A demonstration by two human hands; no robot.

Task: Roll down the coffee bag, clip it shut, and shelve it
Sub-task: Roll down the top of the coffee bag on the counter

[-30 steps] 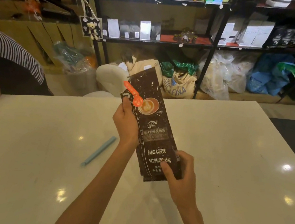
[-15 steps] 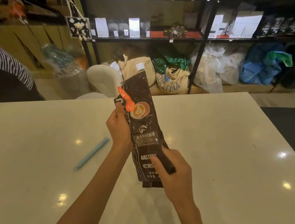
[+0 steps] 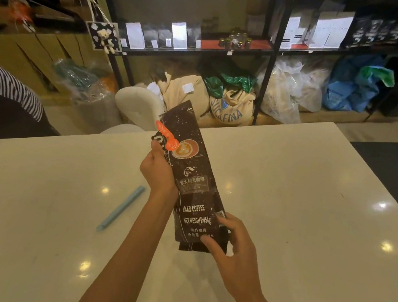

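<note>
My left hand [image 3: 158, 170] grips the coffee bag [image 3: 193, 175] by its upper edge, unrolled and tilted. My right hand [image 3: 232, 252] pinches its bottom. A blue clip [image 3: 120, 208] lies on the desk [image 3: 286, 214].

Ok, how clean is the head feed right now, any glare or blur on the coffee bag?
Head view: ceiling lights glare as bright spots on the glossy table; small glints fleck the coffee bag, yet "BAKED COFFEE" stays readable; the shelves behind look soft and bowed by the wide lens; both hands are sharp.
</note>
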